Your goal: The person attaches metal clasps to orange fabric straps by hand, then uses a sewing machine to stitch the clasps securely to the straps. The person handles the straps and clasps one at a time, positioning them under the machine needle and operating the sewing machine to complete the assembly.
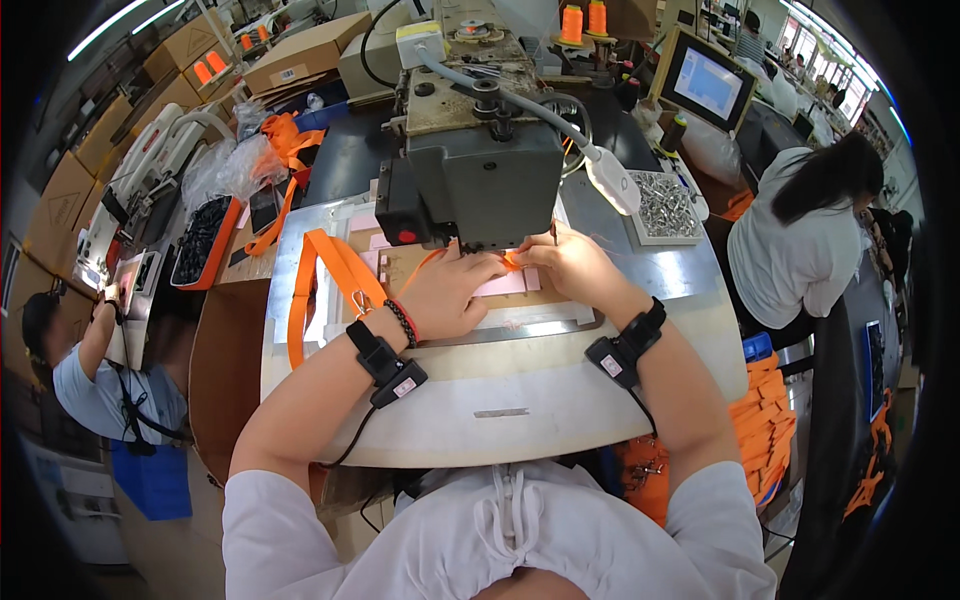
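An orange lanyard strap (pixel 310 283) loops over the left of the sewing machine's work plate, with a metal swivel hook (pixel 361 300) on it. It runs under my left hand (pixel 445 292), whose fingers are pressed together on the band just below the machine head (pixel 487 180). Across from it, my right hand (pixel 575 262) pinches the strap's short orange end between thumb and fingers. Both sets of fingertips nearly meet beneath the head. A clamp board with pink pieces (pixel 505 283) lies under them. The needle area is partly hidden by the head and fingers.
A white tray of metal hooks (pixel 665 208) sits at the right, near a screen (pixel 703 80). Black parts fill an orange bin (pixel 208 240) at the left. Orange straps (pixel 765 420) are heaped at the lower right. Co-workers sit at left (pixel 110 385) and right (pixel 800 235).
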The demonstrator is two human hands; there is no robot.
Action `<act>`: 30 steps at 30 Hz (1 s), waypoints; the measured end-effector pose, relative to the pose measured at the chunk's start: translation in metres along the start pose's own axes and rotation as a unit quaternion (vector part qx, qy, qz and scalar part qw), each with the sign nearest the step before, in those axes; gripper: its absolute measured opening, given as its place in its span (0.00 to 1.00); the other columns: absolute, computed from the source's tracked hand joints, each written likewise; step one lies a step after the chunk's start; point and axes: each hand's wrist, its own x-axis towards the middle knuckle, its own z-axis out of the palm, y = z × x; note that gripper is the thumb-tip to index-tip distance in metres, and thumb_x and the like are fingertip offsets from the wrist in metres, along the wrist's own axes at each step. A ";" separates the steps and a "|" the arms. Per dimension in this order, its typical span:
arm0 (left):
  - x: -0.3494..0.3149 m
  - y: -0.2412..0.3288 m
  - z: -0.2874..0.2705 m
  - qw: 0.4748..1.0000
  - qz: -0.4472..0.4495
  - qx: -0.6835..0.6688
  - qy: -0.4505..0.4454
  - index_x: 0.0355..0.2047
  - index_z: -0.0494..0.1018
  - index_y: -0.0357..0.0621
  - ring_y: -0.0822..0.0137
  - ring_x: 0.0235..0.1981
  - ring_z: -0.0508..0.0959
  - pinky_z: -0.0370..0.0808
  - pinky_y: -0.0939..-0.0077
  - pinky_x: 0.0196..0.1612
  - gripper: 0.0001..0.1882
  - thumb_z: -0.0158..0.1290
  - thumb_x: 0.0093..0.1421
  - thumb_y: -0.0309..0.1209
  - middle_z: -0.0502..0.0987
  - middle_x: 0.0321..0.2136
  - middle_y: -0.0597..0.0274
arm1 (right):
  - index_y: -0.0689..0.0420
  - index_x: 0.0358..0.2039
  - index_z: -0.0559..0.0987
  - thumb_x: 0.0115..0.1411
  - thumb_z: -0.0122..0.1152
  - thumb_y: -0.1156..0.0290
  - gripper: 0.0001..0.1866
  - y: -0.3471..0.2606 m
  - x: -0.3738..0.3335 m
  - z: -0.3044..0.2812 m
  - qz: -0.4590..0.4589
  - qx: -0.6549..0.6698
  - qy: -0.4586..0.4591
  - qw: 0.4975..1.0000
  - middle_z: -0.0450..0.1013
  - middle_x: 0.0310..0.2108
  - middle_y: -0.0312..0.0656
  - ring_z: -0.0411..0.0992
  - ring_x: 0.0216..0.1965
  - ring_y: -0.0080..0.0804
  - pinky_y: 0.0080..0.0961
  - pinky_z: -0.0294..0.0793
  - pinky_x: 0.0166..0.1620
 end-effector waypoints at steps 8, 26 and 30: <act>0.001 -0.010 -0.001 0.999 -0.017 0.024 -0.018 0.53 0.65 0.47 0.51 0.47 0.74 0.69 0.60 0.50 0.27 0.47 0.49 0.26 0.74 0.47 0.52 | 0.50 0.34 0.83 0.47 0.58 0.81 0.15 0.007 -0.003 0.002 0.013 0.017 0.004 1.000 0.74 0.36 0.29 0.69 0.42 0.32 0.26 0.74 0.45; 0.003 0.015 -0.002 0.990 0.008 0.138 -0.008 0.52 0.67 0.42 0.55 0.51 0.70 0.64 0.55 0.53 0.28 0.48 0.47 0.27 0.70 0.49 0.56 | 0.55 0.35 0.82 0.53 0.62 0.75 0.08 0.005 -0.007 0.005 0.067 0.105 0.027 0.992 0.76 0.37 0.35 0.71 0.45 0.37 0.31 0.73 0.47; 0.001 0.013 -0.002 0.986 0.027 0.166 0.010 0.52 0.68 0.43 0.55 0.50 0.70 0.64 0.55 0.52 0.27 0.48 0.48 0.29 0.71 0.49 0.56 | 0.55 0.36 0.82 0.52 0.62 0.77 0.09 -0.001 -0.004 -0.002 0.049 0.070 0.016 0.996 0.75 0.38 0.35 0.72 0.44 0.37 0.31 0.74 0.44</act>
